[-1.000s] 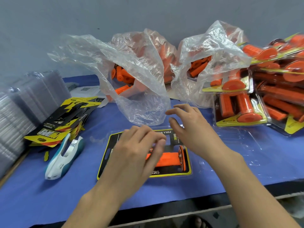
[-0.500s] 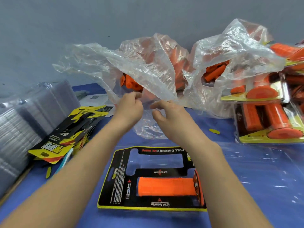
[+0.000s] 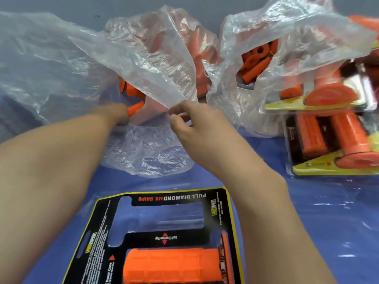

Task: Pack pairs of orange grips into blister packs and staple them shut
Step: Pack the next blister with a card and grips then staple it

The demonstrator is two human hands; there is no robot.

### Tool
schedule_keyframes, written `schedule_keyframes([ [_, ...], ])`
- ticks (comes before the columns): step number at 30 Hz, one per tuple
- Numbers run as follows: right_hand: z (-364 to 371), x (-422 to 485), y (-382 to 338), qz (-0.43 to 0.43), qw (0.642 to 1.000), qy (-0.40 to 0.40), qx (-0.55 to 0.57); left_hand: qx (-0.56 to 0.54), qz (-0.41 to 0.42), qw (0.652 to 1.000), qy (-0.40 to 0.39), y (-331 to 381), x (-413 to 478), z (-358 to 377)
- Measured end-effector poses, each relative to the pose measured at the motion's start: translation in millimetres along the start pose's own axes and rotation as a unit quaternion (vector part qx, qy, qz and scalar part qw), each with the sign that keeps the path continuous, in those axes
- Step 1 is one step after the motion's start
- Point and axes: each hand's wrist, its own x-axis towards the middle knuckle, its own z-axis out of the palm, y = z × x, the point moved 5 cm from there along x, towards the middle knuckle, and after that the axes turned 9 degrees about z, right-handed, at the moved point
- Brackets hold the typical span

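Note:
An open blister pack (image 3: 229, 218) with a black and yellow card lies near me on the blue table, one orange grip (image 3: 172, 265) seated in its lower slot and the upper slot bare. My left hand (image 3: 119, 115) reaches into the mouth of a clear plastic bag (image 3: 143, 64) and closes on a loose orange grip (image 3: 135, 107). My right hand (image 3: 190, 121) pinches the bag's edge and holds it up. More orange grips show through the bag.
A second clear bag (image 3: 256, 58) of orange grips stands to the right. Finished packs (image 3: 332, 136) with orange grips are stacked at the far right. Crumpled clear plastic (image 3: 41, 68) fills the left. The blue table surface (image 3: 328, 222) spreads on the right.
Both hands left the blister pack and moved forward to the bag. The right hand lifted the bag's edge, and the left hand went inside onto a grip. The view moved closer.

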Motion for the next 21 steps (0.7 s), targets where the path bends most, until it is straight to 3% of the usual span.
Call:
schedule_keyframes([
  [5, 1.7, 0.5, 1.3, 0.000, 1.000, -0.014, -0.025, -0.039, -0.052, 0.997, 0.028, -9.7, 12.6, 8.3],
  [9, -4.1, -2.8, 1.1, -0.002, 0.999, -0.009, -0.031, -0.110, -0.081, 0.970, 0.200, -9.2, -6.3, -12.3],
  [13, -6.2, -10.1, -3.9, -0.014, 1.000, -0.006, -0.021, -0.222, -0.035, 0.927, 0.301, 7.1, -54.9, -51.1],
  [21, 2.9, -28.2, -21.9, -0.080, 0.995, 0.029, -0.051, -0.279, 0.095, 0.835, 0.464, 21.6, -239.4, -76.7],
])
